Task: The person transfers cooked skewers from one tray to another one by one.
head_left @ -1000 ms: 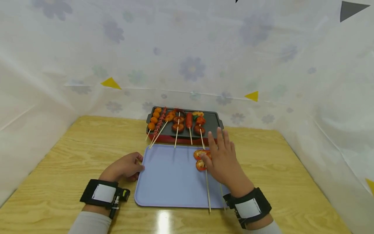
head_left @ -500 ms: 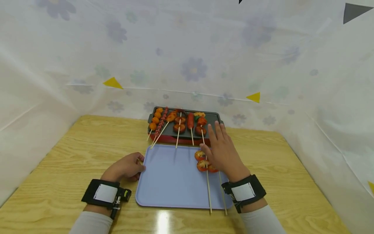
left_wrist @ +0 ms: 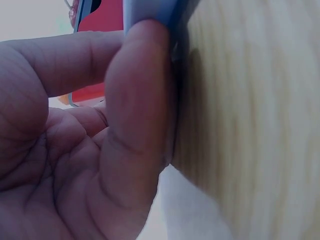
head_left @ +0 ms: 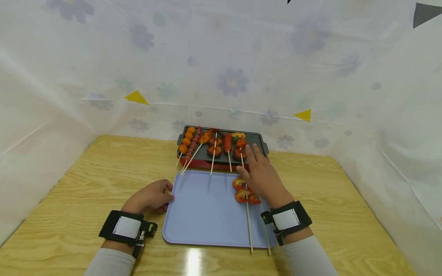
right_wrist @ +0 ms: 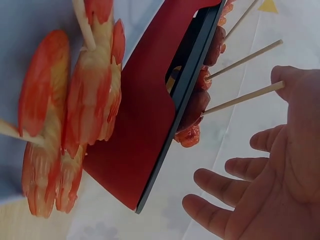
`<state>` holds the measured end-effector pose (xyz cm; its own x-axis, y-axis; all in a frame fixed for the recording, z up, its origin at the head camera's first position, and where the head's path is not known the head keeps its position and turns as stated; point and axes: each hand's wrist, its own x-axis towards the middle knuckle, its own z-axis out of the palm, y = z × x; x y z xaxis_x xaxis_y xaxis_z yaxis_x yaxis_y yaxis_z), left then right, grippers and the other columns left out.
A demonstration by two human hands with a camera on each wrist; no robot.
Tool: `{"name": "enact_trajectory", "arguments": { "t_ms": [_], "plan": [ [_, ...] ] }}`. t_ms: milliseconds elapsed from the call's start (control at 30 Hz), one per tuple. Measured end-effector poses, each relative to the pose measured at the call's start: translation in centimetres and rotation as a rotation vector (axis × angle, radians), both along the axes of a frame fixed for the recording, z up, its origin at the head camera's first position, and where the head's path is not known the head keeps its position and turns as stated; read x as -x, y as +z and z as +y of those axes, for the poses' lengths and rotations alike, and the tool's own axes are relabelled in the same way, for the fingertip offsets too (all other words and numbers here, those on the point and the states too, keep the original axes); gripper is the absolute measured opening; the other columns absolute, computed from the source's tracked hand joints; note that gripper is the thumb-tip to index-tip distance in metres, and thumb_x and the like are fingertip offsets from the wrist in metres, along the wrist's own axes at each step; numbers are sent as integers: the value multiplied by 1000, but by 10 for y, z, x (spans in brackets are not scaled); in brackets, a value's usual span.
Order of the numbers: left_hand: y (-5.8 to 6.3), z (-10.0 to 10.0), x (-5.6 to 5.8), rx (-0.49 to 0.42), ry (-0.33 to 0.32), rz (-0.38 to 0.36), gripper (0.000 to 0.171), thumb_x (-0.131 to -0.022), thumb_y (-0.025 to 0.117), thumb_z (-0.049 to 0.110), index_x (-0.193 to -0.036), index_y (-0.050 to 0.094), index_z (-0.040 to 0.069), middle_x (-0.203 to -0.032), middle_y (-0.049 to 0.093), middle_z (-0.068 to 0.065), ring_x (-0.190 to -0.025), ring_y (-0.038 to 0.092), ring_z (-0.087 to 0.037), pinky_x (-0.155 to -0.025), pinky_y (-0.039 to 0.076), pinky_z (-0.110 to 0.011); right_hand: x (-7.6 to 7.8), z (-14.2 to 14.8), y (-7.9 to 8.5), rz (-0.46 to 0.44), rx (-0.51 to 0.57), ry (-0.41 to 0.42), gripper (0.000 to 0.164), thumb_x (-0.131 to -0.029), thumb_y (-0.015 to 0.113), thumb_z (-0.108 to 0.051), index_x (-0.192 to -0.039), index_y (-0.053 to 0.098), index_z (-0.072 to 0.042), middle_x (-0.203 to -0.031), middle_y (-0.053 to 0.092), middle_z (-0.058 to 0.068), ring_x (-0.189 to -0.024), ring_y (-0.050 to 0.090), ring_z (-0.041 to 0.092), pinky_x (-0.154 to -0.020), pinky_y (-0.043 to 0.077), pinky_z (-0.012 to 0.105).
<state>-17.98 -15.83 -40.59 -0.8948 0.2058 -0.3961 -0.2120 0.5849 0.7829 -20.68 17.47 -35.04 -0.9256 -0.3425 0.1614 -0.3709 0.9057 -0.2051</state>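
My left hand (head_left: 148, 197) holds the left edge of a pale blue tray (head_left: 207, 218), its fingertips at the rim in the left wrist view. On the tray's right part lie two shrimp skewers (head_left: 242, 196), their sticks reaching past the near edge. Above them is my right hand (head_left: 265, 179), fingers spread and partly covering the shrimp. In the right wrist view its thumb lies at the end of a bamboo stick (right_wrist: 245, 98) from a skewer on the grill; whether it touches the stick, I cannot tell. Nothing is gripped in that hand.
Behind the tray stands a red grill with a black plate (head_left: 256, 142). Several skewers lie on it, including orange balls (head_left: 186, 141), a sausage (head_left: 227, 142) and brown round slices (head_left: 214, 151). A flowered white sheet (head_left: 193, 57) surrounds the wooden table (head_left: 114, 165).
My right hand has shifted slightly away from the shrimp, showing more of them, its fingers toward the grill. The left hand stays at the tray's edge. The view has drifted slightly.
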Motion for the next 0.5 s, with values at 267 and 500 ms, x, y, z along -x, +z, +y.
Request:
{"name": "enact_trajectory", "arguments": {
  "t_ms": [267,500],
  "plan": [
    [-2,0,-1,-10,3,4,24,-95,59,4,-116,49,-1,-78,58,-13,-63,59,-22,-56,51,-32,3,-7,-3,1,138,-14,61,-105,50,-33,-147,36,8,-143,43,29,-129,45,44,-103,40,56],
    [-4,0,-1,-7,-6,11,24,-96,58,5,-117,48,-1,-79,57,-14,-64,59,-22,-56,51,-32,8,-14,-4,17,270,-79,29,-103,53,-23,-115,63,2,-96,58,15,-82,55,27,-68,46,41]
  ]
}}
